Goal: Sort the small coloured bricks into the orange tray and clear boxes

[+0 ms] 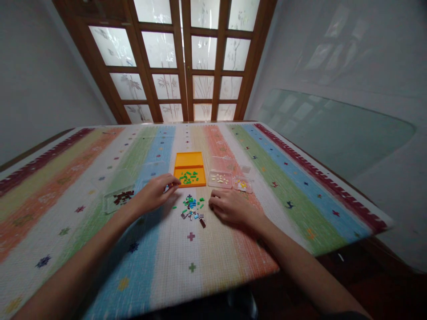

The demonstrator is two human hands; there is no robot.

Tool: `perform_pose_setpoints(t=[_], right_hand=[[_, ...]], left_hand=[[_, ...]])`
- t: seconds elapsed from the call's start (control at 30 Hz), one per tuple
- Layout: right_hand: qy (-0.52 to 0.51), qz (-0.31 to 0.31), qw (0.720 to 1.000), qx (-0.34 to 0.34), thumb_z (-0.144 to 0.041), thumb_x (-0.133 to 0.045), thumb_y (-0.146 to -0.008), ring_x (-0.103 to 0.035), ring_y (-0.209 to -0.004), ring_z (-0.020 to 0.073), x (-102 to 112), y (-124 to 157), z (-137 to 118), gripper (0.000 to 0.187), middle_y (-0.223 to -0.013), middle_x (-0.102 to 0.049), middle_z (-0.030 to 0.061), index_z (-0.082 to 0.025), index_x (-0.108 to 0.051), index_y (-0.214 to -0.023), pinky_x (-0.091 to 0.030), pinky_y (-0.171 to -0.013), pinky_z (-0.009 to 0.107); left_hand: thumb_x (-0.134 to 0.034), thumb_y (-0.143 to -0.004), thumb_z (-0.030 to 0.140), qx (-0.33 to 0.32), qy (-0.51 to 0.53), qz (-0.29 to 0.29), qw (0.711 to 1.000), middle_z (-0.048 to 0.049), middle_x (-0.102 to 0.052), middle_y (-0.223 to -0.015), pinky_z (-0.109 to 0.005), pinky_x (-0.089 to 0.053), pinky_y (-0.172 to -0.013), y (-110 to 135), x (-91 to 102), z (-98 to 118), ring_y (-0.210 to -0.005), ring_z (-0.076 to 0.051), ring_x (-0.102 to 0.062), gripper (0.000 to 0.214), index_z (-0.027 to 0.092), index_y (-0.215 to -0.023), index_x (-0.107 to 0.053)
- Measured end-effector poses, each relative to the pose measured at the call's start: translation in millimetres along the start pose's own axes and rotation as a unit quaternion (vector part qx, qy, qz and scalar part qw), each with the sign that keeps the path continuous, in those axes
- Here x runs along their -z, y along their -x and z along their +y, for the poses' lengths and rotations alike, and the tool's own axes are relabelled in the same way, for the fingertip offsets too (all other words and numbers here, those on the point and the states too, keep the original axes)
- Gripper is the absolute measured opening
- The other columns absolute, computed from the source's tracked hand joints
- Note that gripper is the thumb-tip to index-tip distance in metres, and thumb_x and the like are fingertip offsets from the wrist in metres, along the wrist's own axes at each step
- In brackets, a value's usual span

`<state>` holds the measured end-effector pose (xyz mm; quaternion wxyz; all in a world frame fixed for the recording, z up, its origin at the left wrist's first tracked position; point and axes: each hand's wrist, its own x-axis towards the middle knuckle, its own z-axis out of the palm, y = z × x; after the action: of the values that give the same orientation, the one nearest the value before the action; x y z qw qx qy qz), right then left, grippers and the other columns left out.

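Observation:
A small heap of mixed coloured bricks (192, 209) lies on the striped tablecloth between my hands. My left hand (154, 194) reaches toward the front left corner of an orange tray (189, 161) holding green bricks, its fingertips pinched together; whatever sits in the pinch is too small to make out. My right hand (231, 207) rests on the cloth just right of the heap, fingers curled under, with nothing visible in it.
Clear boxes stand around: one with white bricks (219, 179), one with yellow bricks (243, 183), one with dark red bricks (120, 198) at the left, another clear box (151, 171) behind my left hand. The table's right edge (333, 178) runs near a wall. Wooden glazed doors (187, 58) stand behind.

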<state>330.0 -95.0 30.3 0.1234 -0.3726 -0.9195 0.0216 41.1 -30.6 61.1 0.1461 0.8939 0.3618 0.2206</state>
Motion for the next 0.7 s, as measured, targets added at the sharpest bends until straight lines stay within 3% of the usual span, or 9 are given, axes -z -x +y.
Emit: perform_pose_setpoints(t=[0.13, 0.3, 0.5, 0.7], right_hand=[[-0.011, 0.001, 1.000, -0.003, -0.009, -0.052, -0.092, -0.047, -0.074, 0.0151, 0.0, 0.6, 0.0, 0.016, -0.090, -0.065, 0.0066, -0.016, -0.064, -0.086, -0.029, -0.065, 0.031], [-0.006, -0.002, 1.000, -0.004, -0.009, -0.052, -0.092, -0.047, -0.074, 0.0150, -1.3, 0.7, 0.5, 0.015, -0.091, -0.064, 0.0070, -0.015, -0.065, -0.087, -0.028, -0.064, 0.032], [0.000, -0.003, 1.000, -0.005, -0.010, -0.052, -0.091, -0.046, -0.074, 0.0148, -1.7, 0.1, 0.2, 0.014, -0.092, -0.064, 0.0068, -0.016, -0.064, -0.087, -0.027, -0.064, 0.031], [0.005, -0.009, 1.000, -0.010, -0.009, -0.053, -0.091, -0.047, -0.074, 0.0148, 1.1, -0.1, -1.4, 0.014, -0.092, -0.064, 0.0071, -0.015, -0.065, -0.088, -0.027, -0.064, 0.031]], left_hand=[[-0.050, -0.100, 0.033, -0.003, 0.018, -0.031, 0.999, -0.0062, -0.071, -0.097, -0.036, -0.053, -0.082, 27.1, -2.5, 10.7, -0.088, -0.021, -0.065, 0.021, 0.022, -0.101, -0.068], [-0.051, -0.100, 0.032, -0.002, 0.022, -0.020, 1.000, -0.0082, -0.068, -0.108, -0.038, -0.054, -0.089, 47.5, -21.8, 12.7, -0.099, -0.022, -0.065, 0.023, 0.022, -0.112, -0.068], [-0.050, -0.100, 0.031, 0.019, 0.011, 0.036, 0.999, -0.0082, -0.067, -0.108, -0.042, -0.053, -0.096, 57.5, -40.2, 9.5, -0.105, -0.025, -0.063, 0.023, 0.022, -0.112, -0.068], [-0.050, -0.099, 0.027, -0.001, 0.026, 0.069, 0.997, -0.0094, -0.066, -0.108, -0.042, -0.054, -0.094, 57.0, -48.4, 26.2, -0.103, -0.025, -0.062, 0.024, 0.023, -0.115, -0.068]])
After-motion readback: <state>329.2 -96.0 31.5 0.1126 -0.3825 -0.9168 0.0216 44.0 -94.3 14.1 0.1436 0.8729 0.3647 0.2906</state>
